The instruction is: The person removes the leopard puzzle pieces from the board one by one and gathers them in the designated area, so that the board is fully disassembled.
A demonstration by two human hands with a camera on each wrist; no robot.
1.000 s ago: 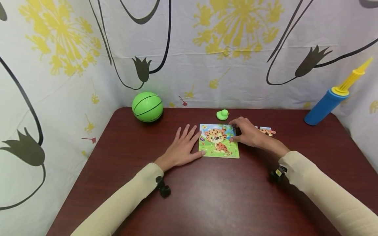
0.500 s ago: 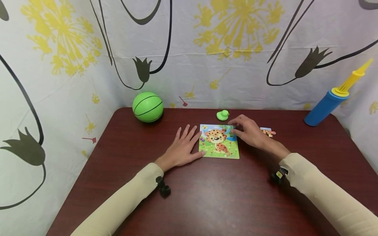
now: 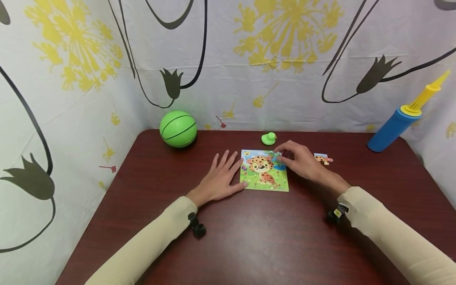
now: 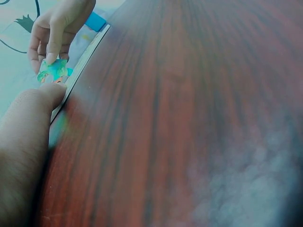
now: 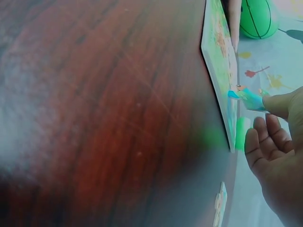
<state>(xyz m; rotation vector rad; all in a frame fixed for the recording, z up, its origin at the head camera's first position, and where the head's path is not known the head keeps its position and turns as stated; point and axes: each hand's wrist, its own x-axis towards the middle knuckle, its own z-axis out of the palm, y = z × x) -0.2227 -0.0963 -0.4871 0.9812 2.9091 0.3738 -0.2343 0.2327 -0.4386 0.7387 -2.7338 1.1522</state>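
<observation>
One green ball sits at the back left of your table; next, your left hand lies with fingers spread apart, gripping nothing, thumb on the left edge of the leopard puzzle board, with a green toy duck just behind the board. Your right hand pinches a small puzzle piece, thumb and fingers clamped on it, at the board's back right corner; can't tell if it touches. Further right, a loose piece lies near that hand, then a blue-and-yellow pump at the back right.
</observation>
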